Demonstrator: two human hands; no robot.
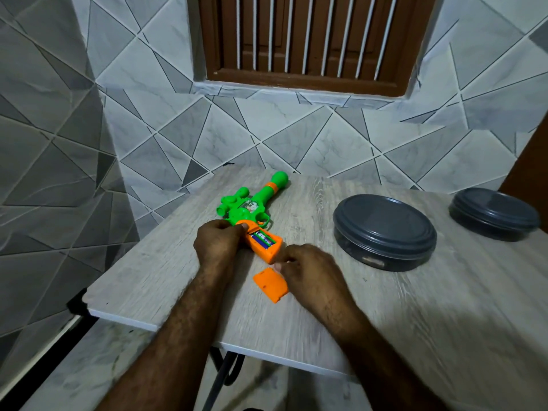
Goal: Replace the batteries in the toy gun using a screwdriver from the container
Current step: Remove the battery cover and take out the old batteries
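Note:
A green toy gun [252,203] with an orange handle lies on the wooden table [385,307], barrel pointing away. Its battery compartment [262,240] is uncovered and batteries show inside. My left hand [218,243] grips the handle's upper end, thumb on the orange part. The orange battery cover [271,284] lies flat on the table just below the handle. My right hand [308,269] is over the cover's right edge with fingers curled; the fingertips touch or pinch the cover's top corner. No screwdriver is visible.
A round dark grey container [384,235] with its lid on stands right of the gun. A second, smaller dark lidded container [493,213] sits at the far right. The table's left edge runs close to my left forearm; a tiled wall is behind.

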